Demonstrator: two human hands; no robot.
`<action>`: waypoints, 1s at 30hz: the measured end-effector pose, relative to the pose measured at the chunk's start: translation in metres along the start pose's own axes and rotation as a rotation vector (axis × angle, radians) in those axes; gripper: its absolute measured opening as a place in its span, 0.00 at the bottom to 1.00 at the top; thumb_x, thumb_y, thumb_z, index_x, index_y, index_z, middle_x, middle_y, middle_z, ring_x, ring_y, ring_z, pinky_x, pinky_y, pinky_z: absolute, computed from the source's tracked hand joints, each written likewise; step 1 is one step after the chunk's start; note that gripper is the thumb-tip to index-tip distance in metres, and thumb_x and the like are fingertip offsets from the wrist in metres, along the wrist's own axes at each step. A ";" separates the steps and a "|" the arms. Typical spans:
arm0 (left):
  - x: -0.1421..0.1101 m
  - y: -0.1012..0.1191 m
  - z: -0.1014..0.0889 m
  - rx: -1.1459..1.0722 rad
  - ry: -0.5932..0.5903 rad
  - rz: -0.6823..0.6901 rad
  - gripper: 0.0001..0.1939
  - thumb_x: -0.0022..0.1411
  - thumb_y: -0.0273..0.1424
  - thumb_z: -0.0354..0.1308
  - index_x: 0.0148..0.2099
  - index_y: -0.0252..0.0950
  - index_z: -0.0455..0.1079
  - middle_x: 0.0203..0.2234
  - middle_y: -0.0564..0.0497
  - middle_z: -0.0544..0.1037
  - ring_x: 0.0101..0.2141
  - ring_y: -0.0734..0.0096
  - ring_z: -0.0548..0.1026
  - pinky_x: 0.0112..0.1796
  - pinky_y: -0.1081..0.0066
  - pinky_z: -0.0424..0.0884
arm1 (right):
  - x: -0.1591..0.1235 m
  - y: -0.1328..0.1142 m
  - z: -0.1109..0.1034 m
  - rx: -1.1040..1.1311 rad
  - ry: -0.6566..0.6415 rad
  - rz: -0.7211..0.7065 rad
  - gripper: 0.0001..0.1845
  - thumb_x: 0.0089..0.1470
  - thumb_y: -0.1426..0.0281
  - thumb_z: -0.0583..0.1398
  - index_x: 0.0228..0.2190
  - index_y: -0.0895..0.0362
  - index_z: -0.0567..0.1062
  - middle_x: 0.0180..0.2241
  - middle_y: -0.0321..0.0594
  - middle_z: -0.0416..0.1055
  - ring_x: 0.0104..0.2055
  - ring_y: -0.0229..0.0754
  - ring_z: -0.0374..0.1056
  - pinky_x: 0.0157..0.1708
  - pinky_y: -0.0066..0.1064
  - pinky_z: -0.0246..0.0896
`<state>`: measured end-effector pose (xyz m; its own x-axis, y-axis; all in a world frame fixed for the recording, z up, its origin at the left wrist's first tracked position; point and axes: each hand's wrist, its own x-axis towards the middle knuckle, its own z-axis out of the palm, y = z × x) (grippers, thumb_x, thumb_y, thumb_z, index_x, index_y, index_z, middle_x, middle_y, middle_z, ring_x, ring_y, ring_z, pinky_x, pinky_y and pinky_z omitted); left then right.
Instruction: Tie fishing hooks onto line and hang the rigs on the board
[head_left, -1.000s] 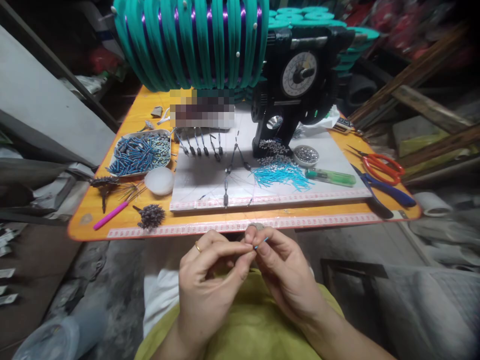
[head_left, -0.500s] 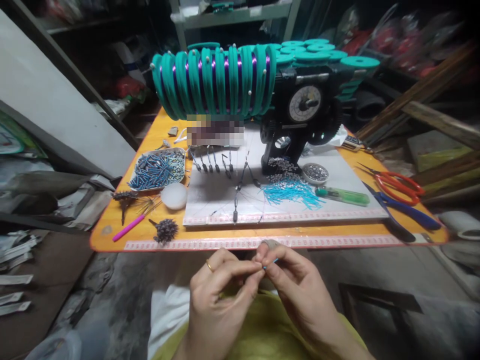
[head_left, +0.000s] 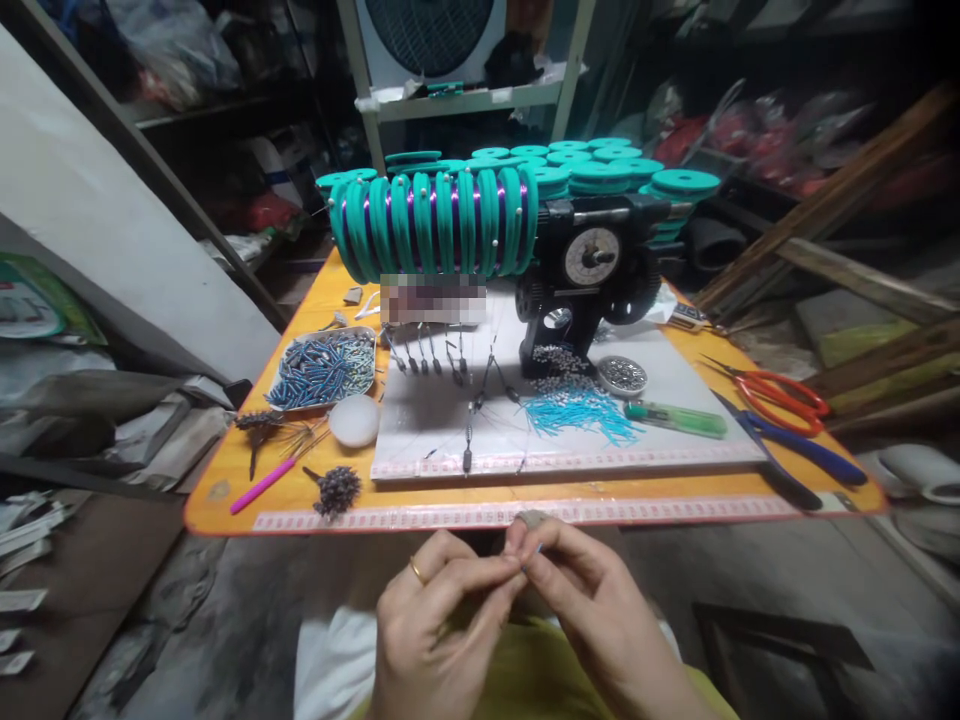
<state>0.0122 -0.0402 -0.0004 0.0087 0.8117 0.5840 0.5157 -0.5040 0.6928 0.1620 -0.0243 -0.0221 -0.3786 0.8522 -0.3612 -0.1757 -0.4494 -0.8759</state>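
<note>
Just beyond my lap, my left hand (head_left: pixel 446 620) and my right hand (head_left: pixel 592 610) meet fingertip to fingertip in front of the table edge. Both are closed in a pinch around a thin blue piece (head_left: pixel 538 548), of which only small bits show between the fingers. A ring is on my left hand, and a greyish wrap covers one right fingertip. On the white board (head_left: pixel 420 440) beyond lie a pile of thin blue pieces (head_left: pixel 581 415), small silvery beads (head_left: pixel 562 368) and dark fishing sinkers on lines (head_left: pixel 467 460).
A black winding machine (head_left: pixel 592 265) carries a row of green foam spools (head_left: pixel 435 225). On the table are a tray of blue and grey parts (head_left: pixel 322 370), a white round lid (head_left: pixel 355 421), a pink-handled tool (head_left: pixel 262 486), a green cutter (head_left: pixel 679 420), orange scissors (head_left: pixel 784 400) and blue-handled pliers (head_left: pixel 814 450).
The view has tilted up, so the table and hands sit lower in the picture. Both hands stay pinched together, and less of the blue piece shows.
</note>
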 end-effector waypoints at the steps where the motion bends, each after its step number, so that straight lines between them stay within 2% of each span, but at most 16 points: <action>1: 0.000 0.001 0.000 0.003 0.003 0.000 0.04 0.57 0.24 0.65 0.36 0.35 0.77 0.22 0.57 0.72 0.23 0.89 0.72 0.26 0.91 0.71 | 0.000 0.000 0.000 0.000 0.002 0.002 0.31 0.45 0.51 0.64 0.30 0.68 0.65 0.38 0.41 0.66 0.39 0.18 0.66 0.40 0.04 0.65; 7: 0.000 0.001 -0.001 0.020 -0.007 0.002 0.02 0.57 0.23 0.65 0.35 0.34 0.76 0.22 0.56 0.72 0.23 0.88 0.73 0.26 0.90 0.71 | 0.002 0.005 0.001 0.016 0.052 0.004 0.30 0.44 0.52 0.65 0.32 0.67 0.67 0.41 0.42 0.66 0.44 0.19 0.66 0.43 0.05 0.66; 12: 0.000 0.000 0.000 -0.010 0.027 0.020 0.02 0.57 0.24 0.64 0.35 0.33 0.77 0.23 0.57 0.71 0.23 0.89 0.73 0.25 0.92 0.71 | 0.001 0.007 0.000 0.045 0.035 0.015 0.29 0.44 0.53 0.65 0.34 0.67 0.68 0.43 0.43 0.66 0.47 0.21 0.66 0.45 0.05 0.66; 18: -0.002 0.000 0.002 -0.059 0.032 0.008 0.05 0.57 0.26 0.65 0.37 0.37 0.78 0.24 0.58 0.69 0.24 0.90 0.72 0.25 0.92 0.71 | -0.003 0.004 0.001 0.074 0.014 0.035 0.29 0.46 0.53 0.64 0.34 0.67 0.67 0.44 0.44 0.67 0.42 0.19 0.66 0.42 0.07 0.65; 21: -0.008 -0.002 0.003 -0.088 0.002 -0.065 0.10 0.57 0.26 0.65 0.42 0.42 0.76 0.27 0.58 0.70 0.27 0.89 0.73 0.28 0.91 0.73 | -0.002 0.004 0.001 0.079 0.005 0.019 0.28 0.46 0.53 0.64 0.34 0.67 0.67 0.43 0.43 0.66 0.42 0.20 0.67 0.42 0.08 0.65; 24: -0.015 -0.005 0.003 -0.100 -0.021 -0.205 0.15 0.56 0.28 0.67 0.46 0.43 0.73 0.30 0.57 0.73 0.28 0.87 0.74 0.27 0.90 0.73 | -0.002 0.003 0.002 0.080 0.012 -0.009 0.28 0.47 0.53 0.64 0.33 0.67 0.66 0.42 0.42 0.66 0.41 0.19 0.67 0.42 0.09 0.66; 27: -0.018 -0.007 0.003 -0.105 -0.015 -0.276 0.09 0.58 0.26 0.64 0.40 0.41 0.70 0.29 0.57 0.73 0.26 0.87 0.71 0.24 0.89 0.68 | -0.001 0.001 0.002 0.070 0.019 -0.041 0.28 0.47 0.53 0.64 0.33 0.68 0.66 0.42 0.41 0.66 0.36 0.17 0.66 0.39 0.10 0.67; 30: -0.017 -0.004 0.003 -0.078 -0.021 -0.234 0.06 0.58 0.23 0.61 0.34 0.39 0.69 0.27 0.58 0.74 0.24 0.88 0.69 0.24 0.89 0.65 | -0.001 -0.001 0.002 0.053 0.028 -0.054 0.29 0.46 0.52 0.64 0.33 0.68 0.66 0.41 0.42 0.66 0.33 0.16 0.65 0.38 0.10 0.67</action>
<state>0.0122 -0.0511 -0.0147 -0.0850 0.9147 0.3952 0.4378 -0.3220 0.8394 0.1606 -0.0258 -0.0201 -0.3422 0.8824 -0.3230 -0.2438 -0.4153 -0.8764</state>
